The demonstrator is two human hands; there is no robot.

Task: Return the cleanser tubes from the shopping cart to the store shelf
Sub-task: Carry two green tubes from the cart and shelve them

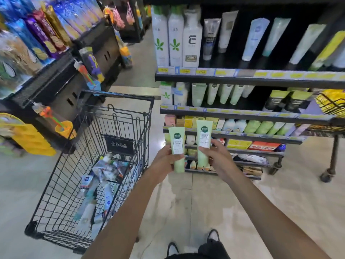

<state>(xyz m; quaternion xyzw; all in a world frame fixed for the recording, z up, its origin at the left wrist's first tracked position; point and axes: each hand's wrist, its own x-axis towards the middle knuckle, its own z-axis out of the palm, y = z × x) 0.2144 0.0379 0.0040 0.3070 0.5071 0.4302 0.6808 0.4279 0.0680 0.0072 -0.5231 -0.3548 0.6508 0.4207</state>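
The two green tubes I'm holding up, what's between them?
In the head view, nothing held sits between the left tube and the right tube. Through the gap only the store shelf shows, with its stocked products blurred behind.

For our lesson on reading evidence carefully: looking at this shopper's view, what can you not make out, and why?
Head view only:
- Small print on the two green tubes, one in the left hand and one in the right hand: too small and blurred.
- Price tags on the shelf edge: blurred.
- Tubes at the bottom of the cart: piled together, partly hidden behind its wire sides.
- Right end of the shelf: cut off by the frame edge.
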